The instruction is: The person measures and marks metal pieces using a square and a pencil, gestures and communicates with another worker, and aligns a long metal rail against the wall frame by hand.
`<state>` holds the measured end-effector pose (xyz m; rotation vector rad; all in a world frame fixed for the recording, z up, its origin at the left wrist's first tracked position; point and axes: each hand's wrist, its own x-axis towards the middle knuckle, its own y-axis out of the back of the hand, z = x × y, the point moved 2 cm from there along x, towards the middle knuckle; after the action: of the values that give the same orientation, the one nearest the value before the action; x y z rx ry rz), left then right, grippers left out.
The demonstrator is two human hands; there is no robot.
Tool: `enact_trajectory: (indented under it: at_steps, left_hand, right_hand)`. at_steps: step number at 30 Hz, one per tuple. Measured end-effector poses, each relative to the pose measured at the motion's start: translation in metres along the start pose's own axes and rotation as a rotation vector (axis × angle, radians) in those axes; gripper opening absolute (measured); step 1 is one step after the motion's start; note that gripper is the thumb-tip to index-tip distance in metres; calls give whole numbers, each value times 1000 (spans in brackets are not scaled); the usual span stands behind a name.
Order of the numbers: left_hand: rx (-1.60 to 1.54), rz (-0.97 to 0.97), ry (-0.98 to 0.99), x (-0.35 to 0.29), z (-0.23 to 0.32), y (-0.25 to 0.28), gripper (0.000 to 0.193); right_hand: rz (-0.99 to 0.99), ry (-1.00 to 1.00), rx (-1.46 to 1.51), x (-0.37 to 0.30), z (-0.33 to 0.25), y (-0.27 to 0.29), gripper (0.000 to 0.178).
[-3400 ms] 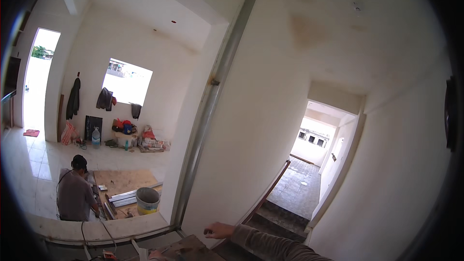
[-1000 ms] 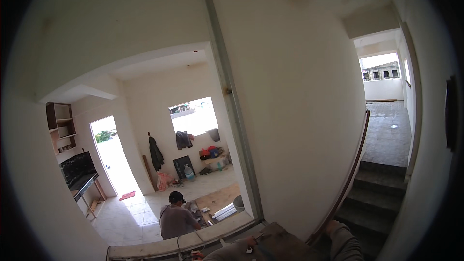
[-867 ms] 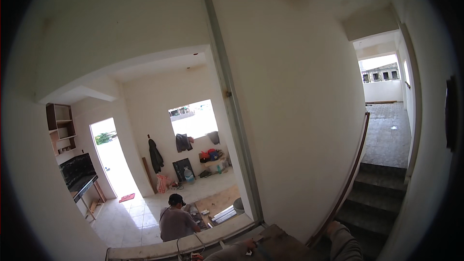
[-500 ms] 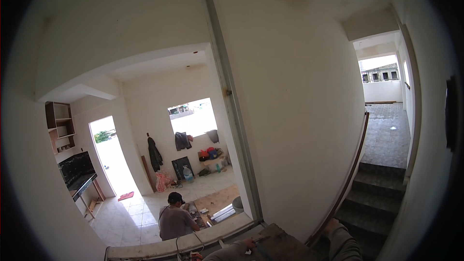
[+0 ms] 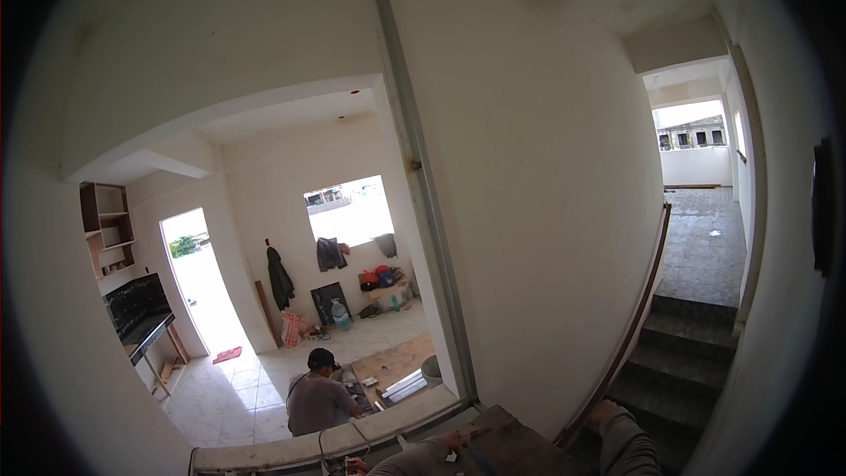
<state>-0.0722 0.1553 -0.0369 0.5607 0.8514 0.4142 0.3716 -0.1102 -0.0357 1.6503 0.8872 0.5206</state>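
Note:
My left hand (image 5: 454, 441) is low in the head view, its grey-sleeved forearm coming in from the lower edge. It lies at the left side of a dark brown board (image 5: 520, 448), near a thin dark piece and a small white scrap. The fingers are too small and dim to make out what they hold, if anything. Farther right, my right hand (image 5: 604, 412) is closed round the lower part of a brown wooden handrail (image 5: 636, 322), which slopes up beside dark stairs (image 5: 674, 357).
Left of me, a ledge (image 5: 264, 457) carries a cable below a wide wall opening. Beyond it a person (image 5: 319, 401) in a cap crouches by tools and a wooden sheet (image 5: 401, 360). A grey metal post (image 5: 423, 185) stands ahead.
My left hand has shifted slightly on the board. My right hand stays on the handrail, and the view has moved only a little.

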Motion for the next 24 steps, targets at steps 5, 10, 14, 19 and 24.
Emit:
enact_trajectory:
  at_steps: [5, 10, 14, 19, 24]
  left_hand:
    - [89, -34, -117, -17, -1, 3, 25]
    - [-4, -93, -10, -13, -7, 5, 30]
    - [-119, -8, -3, -31, -8, 14, 32]
    - [-192, 78, -322, -29, -64, 48, 32]
    - [-248, 303, 57, -42, -75, 50, 26]
  right_hand:
    - [0, 12, -3, 2, -2, -8, 33]
    - [-67, 40, -19, 26, -16, -28, 34]
    - [-168, 150, -152, 77, -41, -57, 35]
    - [-172, -79, 196, -41, -109, 57, 39]
    - [-281, -86, 194, -51, -105, 55, 38]
